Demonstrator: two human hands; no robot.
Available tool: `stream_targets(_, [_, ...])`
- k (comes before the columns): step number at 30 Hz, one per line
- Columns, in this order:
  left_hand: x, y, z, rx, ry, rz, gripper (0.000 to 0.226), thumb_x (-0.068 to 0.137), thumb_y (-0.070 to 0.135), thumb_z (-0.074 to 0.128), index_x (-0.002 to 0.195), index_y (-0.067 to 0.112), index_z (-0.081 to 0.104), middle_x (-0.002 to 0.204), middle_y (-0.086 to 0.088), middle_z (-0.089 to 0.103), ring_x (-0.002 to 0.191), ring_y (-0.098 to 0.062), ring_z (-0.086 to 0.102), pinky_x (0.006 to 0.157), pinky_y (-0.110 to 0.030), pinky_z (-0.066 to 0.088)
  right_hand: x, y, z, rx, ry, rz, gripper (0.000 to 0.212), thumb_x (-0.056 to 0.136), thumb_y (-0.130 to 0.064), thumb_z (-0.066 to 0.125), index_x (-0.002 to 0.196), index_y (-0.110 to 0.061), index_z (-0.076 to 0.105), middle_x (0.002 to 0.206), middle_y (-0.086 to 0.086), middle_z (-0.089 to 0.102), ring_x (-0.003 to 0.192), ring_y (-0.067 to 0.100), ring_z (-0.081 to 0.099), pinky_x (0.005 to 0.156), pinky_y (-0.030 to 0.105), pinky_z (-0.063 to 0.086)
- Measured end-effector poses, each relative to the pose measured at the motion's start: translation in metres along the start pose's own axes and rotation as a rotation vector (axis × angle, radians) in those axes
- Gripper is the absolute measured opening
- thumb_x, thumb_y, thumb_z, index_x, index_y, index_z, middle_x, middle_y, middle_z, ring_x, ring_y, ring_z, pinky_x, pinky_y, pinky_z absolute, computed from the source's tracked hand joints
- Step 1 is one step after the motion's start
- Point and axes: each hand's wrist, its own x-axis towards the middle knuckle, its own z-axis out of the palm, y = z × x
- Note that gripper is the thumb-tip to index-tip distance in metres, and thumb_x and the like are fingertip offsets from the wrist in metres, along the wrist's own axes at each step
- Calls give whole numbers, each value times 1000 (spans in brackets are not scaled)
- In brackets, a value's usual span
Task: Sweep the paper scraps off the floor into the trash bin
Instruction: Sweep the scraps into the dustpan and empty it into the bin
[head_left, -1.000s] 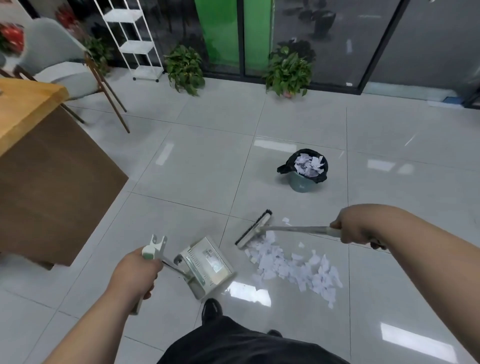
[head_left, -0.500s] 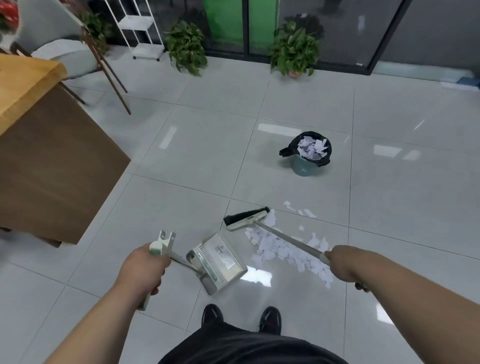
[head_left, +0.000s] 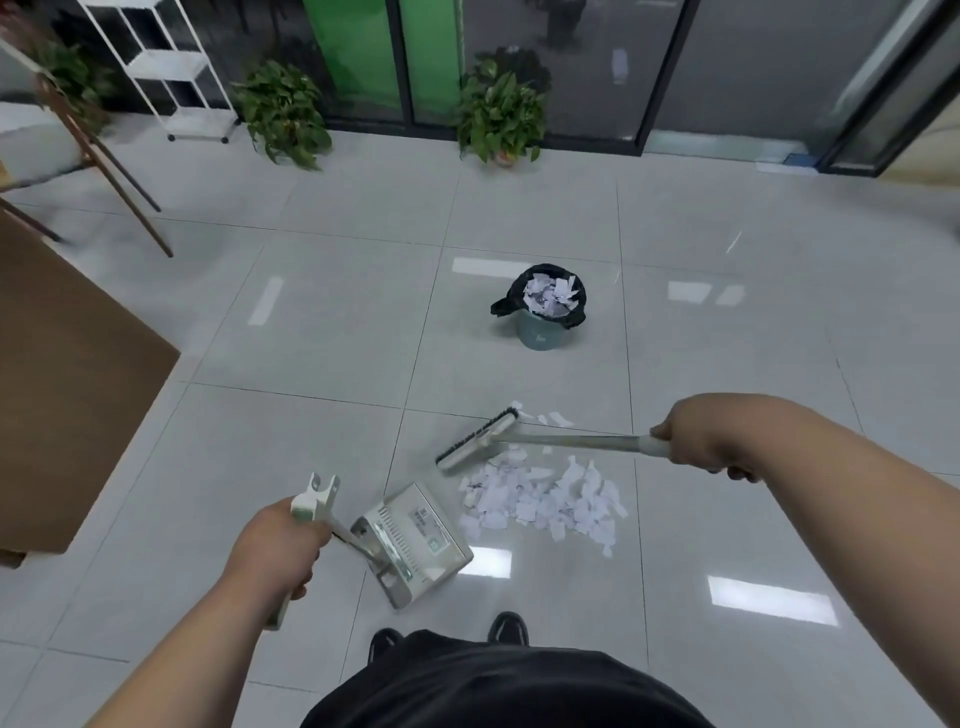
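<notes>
Beside scraps (head_left: 540, 499), broom (head_left: 545, 440) handle points right

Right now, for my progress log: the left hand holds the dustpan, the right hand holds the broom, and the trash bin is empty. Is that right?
Not quite. The head view shows the trash bin is not empty: paper scraps already lie inside it. The rest holds: the left hand holds the dustpan and the right hand holds the broom.

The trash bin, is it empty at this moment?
No, the trash bin holds a heap of white paper scraps that reaches up to its rim.
</notes>
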Motion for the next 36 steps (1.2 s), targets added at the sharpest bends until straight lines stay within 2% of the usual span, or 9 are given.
stream_targets(4, [-1, 4, 4, 14, -10, 16, 8, 89, 2, 57, 89, 8, 63, 66, -12, 54, 51, -24, 44, 49, -29, 42, 32, -7, 7, 135, -1, 20, 42, 104, -27, 32, 144, -18, 45, 96, 12, 55, 63, 25, 53, 63, 32, 49])
stream_targets(7, [-4, 4, 4, 26, -20, 17, 11, 89, 3, 56, 87, 11, 64, 66, -11, 55, 52, -23, 43, 49, -29, 42, 64, -23, 19, 203, -12, 40, 45, 103, -10, 31, 148, -14, 36, 106, 13, 47, 76, 28, 54, 71, 34, 50])
stream_targets(10, [-4, 3, 4, 38, -34, 27, 17, 89, 5, 57, 90, 19, 65, 65, -10, 56, 49, -24, 44, 48, -29, 43, 94, -31, 37, 264, -11, 80, 44, 99, -4, 33, 142, -12, 40, 95, 11, 51, 69, 26, 56, 65, 32, 50])
stream_targets(13, [0, -1, 2, 38, -47, 21, 23, 90, 6, 59, 98, 27, 65, 66, -10, 56, 48, -24, 45, 45, -27, 44, 121, -27, 62, 400, -83, 190, 34, 97, -3, 34, 129, -10, 46, 113, 17, 58, 68, 27, 54, 70, 33, 53])
stream_targets(15, [4, -4, -1, 26, -54, 21, 24, 91, 6, 60, 99, 27, 65, 66, -10, 55, 49, -24, 44, 46, -27, 43, 124, -23, 85, 526, -148, 287, 34, 98, -4, 37, 129, -5, 51, 107, 16, 55, 65, 25, 49, 60, 31, 47])
stream_targets(20, [16, -7, -9, 44, -78, 39, 14, 90, 3, 60, 89, 16, 64, 63, -10, 52, 51, -23, 41, 49, -27, 40, 88, -10, 134, 732, -190, 300, 25, 98, -23, 41, 119, -14, 52, 95, 14, 50, 64, 24, 47, 57, 28, 44])
stream_targets(25, [28, -16, -19, 52, -121, 70, 12, 90, 2, 59, 88, 13, 63, 63, -11, 52, 49, -22, 41, 48, -27, 39, 30, 14, 119, 715, -236, 284, 37, 95, -43, 49, 111, -10, 53, 75, 8, 46, 50, 20, 40, 53, 24, 41])
stream_targets(31, [53, -30, -34, 50, -178, 103, 14, 89, 0, 55, 86, 12, 60, 61, -10, 49, 47, -22, 39, 48, -27, 37, -41, 17, 101, 819, -124, 304, 48, 99, -38, 49, 146, -40, 41, 76, 9, 48, 46, 19, 37, 53, 22, 36])
stream_targets(36, [76, -30, -43, 78, -209, 169, 11, 87, 1, 55, 83, 12, 57, 62, -10, 50, 46, -23, 39, 46, -27, 37, -56, -23, 146, 956, -76, 378, 43, 98, -46, 47, 134, -23, 53, 80, 10, 47, 51, 19, 37, 54, 22, 38])
